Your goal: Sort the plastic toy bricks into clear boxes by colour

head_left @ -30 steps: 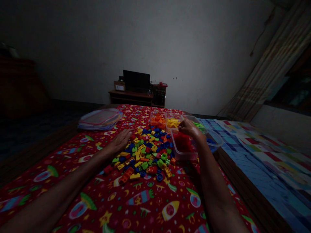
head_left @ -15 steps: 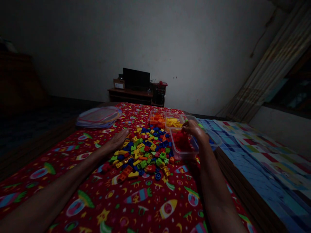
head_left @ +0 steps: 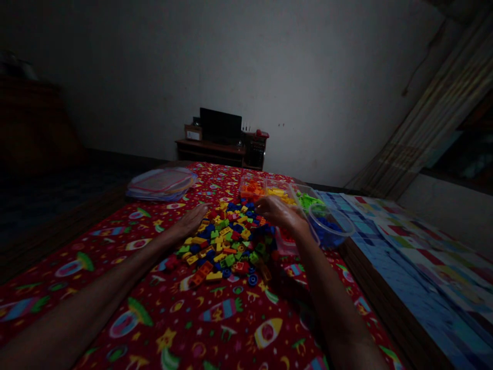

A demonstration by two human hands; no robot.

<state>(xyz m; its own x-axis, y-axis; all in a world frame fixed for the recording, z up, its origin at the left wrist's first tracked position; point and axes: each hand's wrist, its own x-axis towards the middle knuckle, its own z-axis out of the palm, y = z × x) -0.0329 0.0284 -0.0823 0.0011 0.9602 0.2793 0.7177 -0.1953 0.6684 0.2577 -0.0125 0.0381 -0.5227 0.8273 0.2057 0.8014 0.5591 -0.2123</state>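
A heap of small plastic building blocks (head_left: 225,241) in red, yellow, green, blue and orange lies on a red patterned cloth (head_left: 215,318). My left hand (head_left: 192,220) lies flat and open at the heap's left edge, fingers stretched toward the blocks. My right hand (head_left: 275,211) hovers over the heap's far right side, fingers curled down among the blocks; what they hold, if anything, is hidden. Clear tubs stand just beyond: one with orange blocks (head_left: 251,189), one with yellow (head_left: 281,193), one with green (head_left: 308,199), one with blue (head_left: 330,226), one with red (head_left: 285,240).
A stack of clear tub lids (head_left: 162,183) lies at the cloth's far left. A blue patterned mat (head_left: 408,257) runs along the right. A low wooden shelf with a dark screen (head_left: 221,139) stands against the back wall. The room is dim.
My right hand has moved left from above the red-block tub to over the heap. My left hand has stayed in place.
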